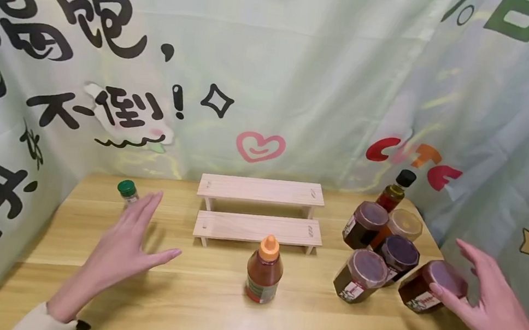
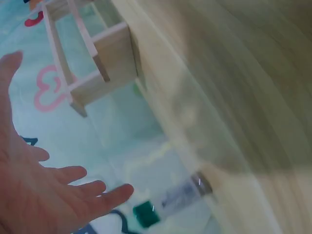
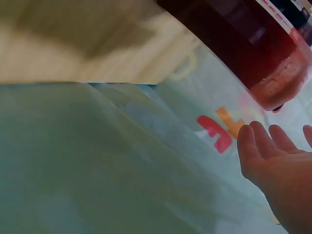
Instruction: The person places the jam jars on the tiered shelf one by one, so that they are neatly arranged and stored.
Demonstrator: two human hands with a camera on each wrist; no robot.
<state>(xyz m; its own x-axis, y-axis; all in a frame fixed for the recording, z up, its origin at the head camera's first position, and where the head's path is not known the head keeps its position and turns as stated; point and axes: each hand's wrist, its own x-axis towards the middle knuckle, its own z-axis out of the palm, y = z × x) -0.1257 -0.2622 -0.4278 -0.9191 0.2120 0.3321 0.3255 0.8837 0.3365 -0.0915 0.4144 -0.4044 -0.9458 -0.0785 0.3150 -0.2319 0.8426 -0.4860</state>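
My left hand point(image 1: 123, 247) hovers over the left of the table, fingers straight and thumb spread, holding nothing. Just beyond its fingertips stands a small clear bottle with a green cap point(image 1: 127, 189), partly hidden by the hand; the left wrist view shows this bottle point(image 2: 178, 197) whole. At the right, my right hand point(image 1: 495, 301) is spread beside a dark red jar point(image 1: 428, 287) with a pale label, and its thumb overlaps the jar in the head view. In the right wrist view, the extended fingers point(image 3: 258, 141) are apart from the jar point(image 3: 243, 44).
A two-step wooden rack point(image 1: 256, 228) stands at the back centre. In front of it is a brown squeeze bottle with an orange cap point(image 1: 264, 275). Several jars, one with amber contents point(image 1: 406, 223), cluster right, with a black-capped bottle point(image 1: 392, 194) behind. Printed cloth point(image 1: 312, 99) surrounds the table.
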